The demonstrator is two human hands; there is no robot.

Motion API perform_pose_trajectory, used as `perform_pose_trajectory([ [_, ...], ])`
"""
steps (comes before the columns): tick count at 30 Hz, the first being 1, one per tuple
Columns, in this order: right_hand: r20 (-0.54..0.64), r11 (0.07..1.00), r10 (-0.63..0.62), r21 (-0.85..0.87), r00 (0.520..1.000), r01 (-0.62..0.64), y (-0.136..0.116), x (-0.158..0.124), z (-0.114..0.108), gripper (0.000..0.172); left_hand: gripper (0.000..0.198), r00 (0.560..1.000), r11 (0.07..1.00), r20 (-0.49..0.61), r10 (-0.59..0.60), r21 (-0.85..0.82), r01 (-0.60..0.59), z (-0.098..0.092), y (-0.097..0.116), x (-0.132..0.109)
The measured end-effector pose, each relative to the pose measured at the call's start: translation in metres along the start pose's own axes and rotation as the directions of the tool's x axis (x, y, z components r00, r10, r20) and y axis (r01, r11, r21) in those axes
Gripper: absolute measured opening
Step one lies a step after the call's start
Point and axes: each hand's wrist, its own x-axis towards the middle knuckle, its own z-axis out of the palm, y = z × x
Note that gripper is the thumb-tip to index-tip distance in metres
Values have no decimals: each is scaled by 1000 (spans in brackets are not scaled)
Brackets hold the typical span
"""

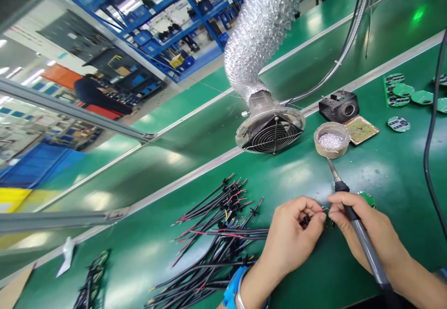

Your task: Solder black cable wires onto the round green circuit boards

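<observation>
On the green counter (pixel 139 248), a small wire bundle (pixel 91 281) lies toward the near left corner. Right of it, a loose heap of black and red leads (pixel 216 234) fans out in front of the person. Behind that heap the extractor hood (pixel 270 132) hangs low over the far side. The left hand (pixel 291 239) comes in from the near edge, wrist flat and palm down. Its grip is closed to a fingertip pinch on a thin red wire (pixel 314 213), whose bare end points right. The right hand (pixel 366 230) meets it there. Its grip is wrapped around the soldering iron (pixel 365 241), held like a pen, with thumb and forefinger reaching forward to the wire's end. The iron's tip is lifted clear, aimed at the cup of solder scraps (pixel 331 140) beyond. A small green board (pixel 366 198) peeks out from behind the knuckles, near the counter's middle. To my eye, the work goes best with both wrists braced on the counter, the wire end held steady against its pad, and the hot tip kept well off the fingers. More round boards (pixel 401 90) sit toward the far right.
</observation>
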Motion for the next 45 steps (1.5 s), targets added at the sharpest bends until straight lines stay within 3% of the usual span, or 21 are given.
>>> perform_pose_trajectory([
  [3,14,999,-8,-32,1000,9,10,-6,-14,32,11,987,948,-60,146,294,-122,5,-8,2],
  [6,19,999,-10,-44,1000,10,16,-10,-30,44,12,963,879,-57,264,424,-216,11,-17,2],
  [12,56,999,13,-42,998,-11,20,-16,-49,23,9,917,738,-69,393,618,-270,20,-27,0],
  [17,2,995,84,-54,996,-84,23,-21,-50,18,11,915,723,-52,401,631,-281,23,-28,2],
  [38,59,998,39,41,997,-41,17,-15,-49,24,12,905,715,-74,419,641,-278,27,-30,3],
  [45,45,997,-70,37,997,68,15,-12,-46,23,11,891,699,-87,446,655,-286,29,-33,2],
])
